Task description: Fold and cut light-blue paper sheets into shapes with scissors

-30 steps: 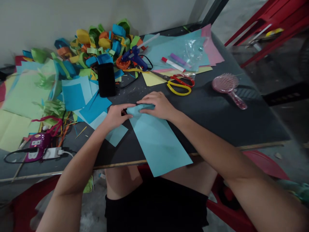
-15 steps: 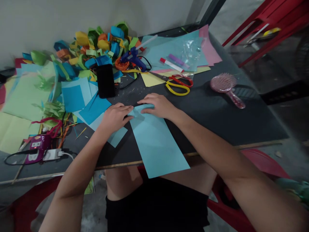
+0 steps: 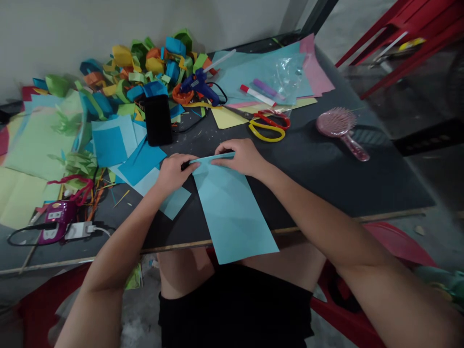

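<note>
A long sheet of light blue paper (image 3: 235, 212) lies on the dark table, its near end hanging over the front edge above my lap. A narrow fold runs along its far end. My left hand (image 3: 175, 171) pinches the left corner of that fold between thumb and fingers. At the right end of the fold, my right hand (image 3: 239, 155) grips the paper the same way, thumb on the near side, fingers curled behind. Close to my left hand, cut pieces of blue paper (image 3: 143, 163) overlap one another.
Beyond my hands lie scissors (image 3: 267, 126), a black phone (image 3: 158, 120), a blue glue gun (image 3: 200, 87) and two markers (image 3: 258, 95). Colourful folded paper pieces (image 3: 155, 65) are heaped by the wall. A pink hairbrush (image 3: 342, 130) lies right, a purple power strip (image 3: 58, 221) left.
My fingers have gone from lying flatter on the sheet's far end to pinching it, and the fold there now stands up. The sheet's near end has shifted slightly left.
</note>
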`<action>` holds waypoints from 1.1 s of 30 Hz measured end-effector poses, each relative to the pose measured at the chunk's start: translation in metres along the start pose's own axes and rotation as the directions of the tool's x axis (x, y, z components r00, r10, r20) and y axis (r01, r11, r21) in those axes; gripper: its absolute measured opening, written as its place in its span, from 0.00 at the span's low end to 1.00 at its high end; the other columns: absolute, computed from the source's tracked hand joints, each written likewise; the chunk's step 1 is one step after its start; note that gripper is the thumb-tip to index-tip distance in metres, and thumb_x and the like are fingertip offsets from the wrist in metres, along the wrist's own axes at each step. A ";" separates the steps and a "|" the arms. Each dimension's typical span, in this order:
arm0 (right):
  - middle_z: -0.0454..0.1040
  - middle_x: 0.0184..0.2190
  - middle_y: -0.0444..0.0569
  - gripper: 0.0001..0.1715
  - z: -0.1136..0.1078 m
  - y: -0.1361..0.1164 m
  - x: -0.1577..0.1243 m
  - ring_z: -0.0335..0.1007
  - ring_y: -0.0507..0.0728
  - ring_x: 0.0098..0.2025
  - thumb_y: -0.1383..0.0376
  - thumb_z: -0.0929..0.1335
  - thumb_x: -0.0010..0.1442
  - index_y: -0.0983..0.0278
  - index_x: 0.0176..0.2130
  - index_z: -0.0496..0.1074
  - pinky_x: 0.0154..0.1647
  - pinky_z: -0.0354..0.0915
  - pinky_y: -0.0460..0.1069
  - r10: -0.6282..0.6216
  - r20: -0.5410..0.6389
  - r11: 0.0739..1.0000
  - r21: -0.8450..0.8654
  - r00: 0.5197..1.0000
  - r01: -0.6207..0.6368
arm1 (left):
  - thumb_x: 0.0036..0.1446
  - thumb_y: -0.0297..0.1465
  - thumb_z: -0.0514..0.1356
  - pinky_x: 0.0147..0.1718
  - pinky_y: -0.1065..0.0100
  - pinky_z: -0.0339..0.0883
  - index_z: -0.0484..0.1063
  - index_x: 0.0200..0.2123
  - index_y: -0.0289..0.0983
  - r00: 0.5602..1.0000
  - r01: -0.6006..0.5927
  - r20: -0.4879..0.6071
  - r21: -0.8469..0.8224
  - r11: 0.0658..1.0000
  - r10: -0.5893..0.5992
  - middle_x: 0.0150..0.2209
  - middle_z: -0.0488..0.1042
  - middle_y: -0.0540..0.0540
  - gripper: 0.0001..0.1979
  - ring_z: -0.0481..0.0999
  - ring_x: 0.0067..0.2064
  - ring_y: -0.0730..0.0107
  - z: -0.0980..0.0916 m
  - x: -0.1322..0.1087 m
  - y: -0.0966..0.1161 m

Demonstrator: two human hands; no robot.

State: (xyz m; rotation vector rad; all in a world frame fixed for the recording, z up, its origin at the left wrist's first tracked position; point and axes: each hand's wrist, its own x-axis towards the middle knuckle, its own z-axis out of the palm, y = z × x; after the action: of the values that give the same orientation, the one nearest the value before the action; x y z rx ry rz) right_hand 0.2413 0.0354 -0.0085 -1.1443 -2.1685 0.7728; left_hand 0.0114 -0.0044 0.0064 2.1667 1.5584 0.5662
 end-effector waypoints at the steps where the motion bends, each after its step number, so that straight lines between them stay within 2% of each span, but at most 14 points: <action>1: 0.80 0.33 0.50 0.18 -0.001 -0.001 0.000 0.75 0.59 0.36 0.49 0.73 0.53 0.61 0.32 0.77 0.38 0.66 0.51 0.008 0.002 1.000 0.027 1.000 -0.008 | 0.61 0.40 0.58 0.35 0.67 0.66 0.79 0.42 0.41 1.000 0.008 -0.005 -0.025 1.000 -0.008 0.35 0.80 0.46 0.14 0.76 0.37 0.65 0.000 0.001 -0.001; 7: 0.79 0.29 0.49 0.22 -0.004 -0.005 0.000 0.74 0.56 0.32 0.47 0.73 0.50 0.62 0.31 0.78 0.34 0.67 0.50 0.065 0.043 0.983 0.166 0.997 -0.072 | 0.57 0.44 0.60 0.26 0.71 0.61 0.80 0.37 0.38 0.997 0.062 -0.037 -0.235 0.970 -0.073 0.26 0.78 0.48 0.17 0.73 0.27 0.71 0.001 0.001 -0.006; 14: 0.81 0.31 0.48 0.21 -0.006 -0.005 -0.001 0.76 0.57 0.33 0.48 0.74 0.49 0.63 0.34 0.81 0.32 0.67 0.48 0.114 0.071 0.953 0.275 0.991 -0.129 | 0.53 0.45 0.63 0.23 0.72 0.64 0.81 0.41 0.37 0.983 0.144 -0.030 -0.473 0.869 -0.180 0.30 0.80 0.46 0.20 0.72 0.27 0.72 0.000 -0.002 0.002; 18: 0.82 0.31 0.47 0.20 -0.005 -0.001 -0.001 0.77 0.58 0.33 0.50 0.74 0.50 0.61 0.36 0.83 0.31 0.69 0.48 0.149 0.056 0.947 0.279 0.987 -0.159 | 0.56 0.46 0.61 0.21 0.72 0.62 0.80 0.46 0.39 0.986 0.125 -0.043 -0.462 0.878 -0.163 0.28 0.79 0.47 0.22 0.69 0.23 0.75 -0.002 -0.001 0.000; 26: 0.82 0.33 0.48 0.20 -0.004 0.002 0.000 0.79 0.60 0.36 0.49 0.74 0.50 0.60 0.36 0.83 0.32 0.71 0.49 0.154 0.065 0.940 0.298 0.986 -0.167 | 0.57 0.46 0.60 0.20 0.73 0.59 0.82 0.41 0.38 0.982 0.145 -0.041 -0.449 0.882 -0.183 0.24 0.76 0.49 0.20 0.67 0.21 0.76 0.002 0.001 -0.006; 33: 0.82 0.34 0.48 0.19 -0.008 -0.003 0.000 0.79 0.60 0.37 0.51 0.75 0.49 0.61 0.37 0.83 0.35 0.72 0.49 0.141 0.118 0.941 0.292 0.983 -0.170 | 0.56 0.40 0.62 0.28 0.71 0.69 0.81 0.43 0.37 0.988 0.133 -0.006 -0.455 0.880 -0.153 0.33 0.82 0.45 0.17 0.77 0.31 0.70 -0.001 -0.001 -0.002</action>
State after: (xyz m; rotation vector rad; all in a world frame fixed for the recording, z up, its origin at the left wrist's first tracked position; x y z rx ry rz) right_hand 0.2457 0.0356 -0.0013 -1.1459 -1.9623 1.2054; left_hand 0.0086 -0.0040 0.0062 1.6826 1.4181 0.8374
